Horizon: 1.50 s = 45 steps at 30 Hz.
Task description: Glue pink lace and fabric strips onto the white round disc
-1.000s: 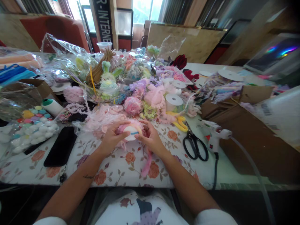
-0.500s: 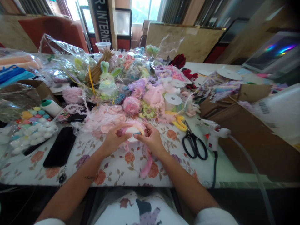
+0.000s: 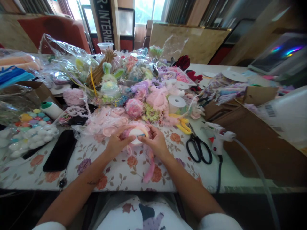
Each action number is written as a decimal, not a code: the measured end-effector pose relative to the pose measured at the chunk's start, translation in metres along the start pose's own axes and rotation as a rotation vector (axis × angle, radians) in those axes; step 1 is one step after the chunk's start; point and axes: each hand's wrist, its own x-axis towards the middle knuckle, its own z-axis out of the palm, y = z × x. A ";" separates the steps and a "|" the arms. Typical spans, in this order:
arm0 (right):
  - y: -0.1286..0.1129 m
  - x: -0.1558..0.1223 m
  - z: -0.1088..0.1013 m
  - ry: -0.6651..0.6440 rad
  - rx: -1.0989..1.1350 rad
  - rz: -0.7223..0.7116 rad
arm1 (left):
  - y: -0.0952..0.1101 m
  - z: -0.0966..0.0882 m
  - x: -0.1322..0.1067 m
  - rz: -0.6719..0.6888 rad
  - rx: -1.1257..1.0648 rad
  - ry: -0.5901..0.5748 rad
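Both my hands are over the flowered cloth at the table's middle, closed round the edge of a round pink fluffy piece with a white disc (image 3: 136, 135) facing up. My left hand (image 3: 117, 140) grips its left side, with the thumb laid on the disc. On the right side, my right hand (image 3: 155, 140) holds it the same way. A small blue mark shows on the disc by the right thumb. A fuzzy pink strand (image 3: 150, 171) trails from the piece onto the cloth. The fingers hide the piece's sides and underside.
Black-handled scissors (image 3: 198, 148) and a white glue gun (image 3: 217, 140) with a cord lie to the right, by a cardboard box (image 3: 259, 140). A black phone (image 3: 59, 151) and bagged pompoms (image 3: 35, 134) are at left. Behind are pink yarn (image 3: 134, 108) and a ribbon spool (image 3: 177, 102).
Both hands keep their hold on the round pink piece in nearly the same spot. The right thumb has shifted slightly, showing a little more of the white disc.
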 end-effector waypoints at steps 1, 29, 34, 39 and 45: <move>-0.001 0.000 0.000 0.010 0.001 0.002 | -0.001 0.000 0.000 0.026 0.015 0.046; -0.003 -0.002 0.004 0.059 0.018 -0.014 | -0.010 0.003 -0.001 -0.050 -0.127 0.006; -0.003 -0.004 0.003 0.052 0.001 -0.001 | -0.007 0.002 0.000 -0.045 -0.111 -0.001; -0.001 -0.002 0.003 0.066 0.041 -0.005 | -0.008 0.002 -0.001 -0.007 -0.070 0.080; 0.002 -0.001 0.003 0.116 0.111 -0.002 | -0.012 0.003 -0.002 0.022 0.068 0.145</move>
